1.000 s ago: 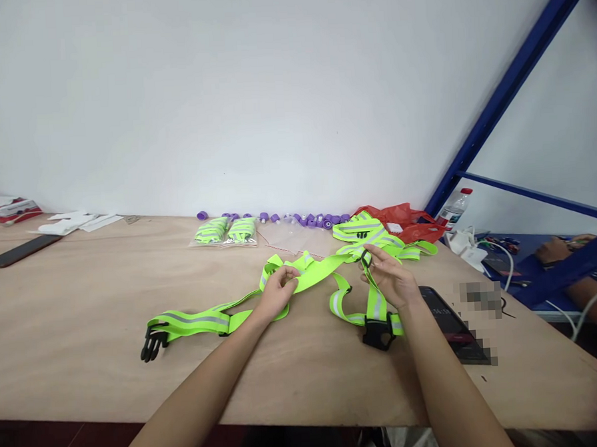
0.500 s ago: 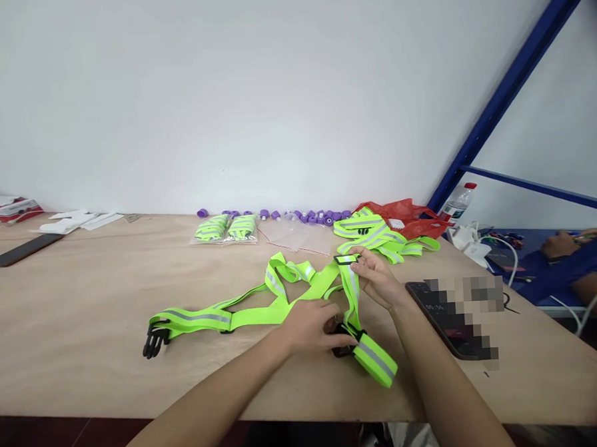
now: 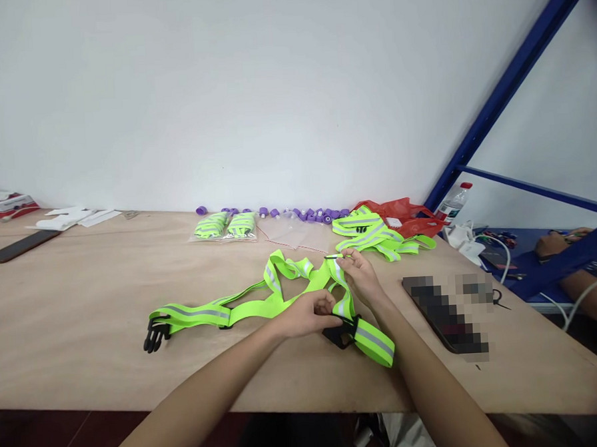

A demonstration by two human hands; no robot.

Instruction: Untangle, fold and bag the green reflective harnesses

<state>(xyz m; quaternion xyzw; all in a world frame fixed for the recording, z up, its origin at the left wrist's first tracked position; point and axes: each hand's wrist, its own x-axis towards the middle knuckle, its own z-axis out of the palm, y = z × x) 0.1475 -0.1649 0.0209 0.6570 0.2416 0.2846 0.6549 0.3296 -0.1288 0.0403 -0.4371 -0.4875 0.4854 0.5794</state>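
Note:
A neon-yellow reflective harness with grey stripes lies spread across the table in front of me. At its left end is a black prong buckle. My left hand is closed on the harness beside its black buckle half, the curled fingers partly hidden. Farther up, my right hand pinches the strap at a slider, which is seen nearly edge-on. A looped strap end sticks out right of the buckle, close to my right forearm.
Two bagged harnesses, a clear plastic bag and several purple caps lie along the wall. More harness straps rest by a red bag. Right are a phone and a bottle. Another person's hand shows beyond.
My right hand has tilted the slider towards edge-on and shifted slightly left. My left hand has moved a little up, and more of the black buckle shows. The view has shifted slightly.

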